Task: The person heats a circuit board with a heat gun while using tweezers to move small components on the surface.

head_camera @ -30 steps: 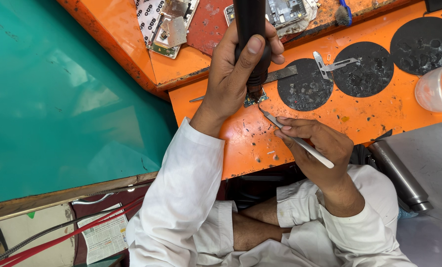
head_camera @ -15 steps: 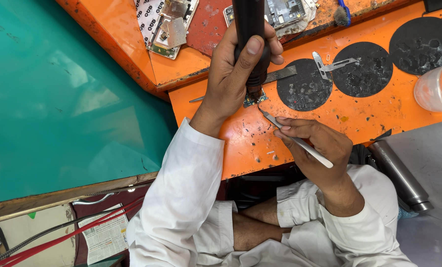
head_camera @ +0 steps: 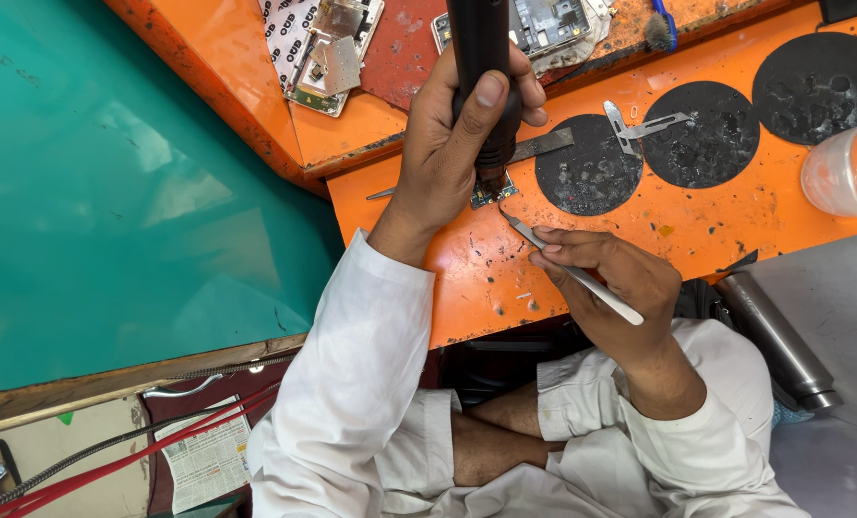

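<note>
Head view: the left hand (head_camera: 452, 144) is closed around a black tool (head_camera: 481, 58), thumb pressed along its barrel, and the nozzle points down at a small board (head_camera: 491, 195) on the orange bench (head_camera: 697, 216). The right hand (head_camera: 606, 273) is closed in a pinch on thin tweezers (head_camera: 568, 269), and their tip reaches the board's edge.

To do this step well, the person should likely hold the tool upright and steady over 1 spot, and let the tweezers only press lightly, so the board does not slide.

The board lies just under the tool's tip, at 5 o'clock from the left hand and at 10 o'clock from the right hand. A flat metal strip (head_camera: 542, 145) lies beside it at 1 o'clock. 3 black round pads (head_camera: 707, 144) are well apart, at 3 o'clock.
</note>
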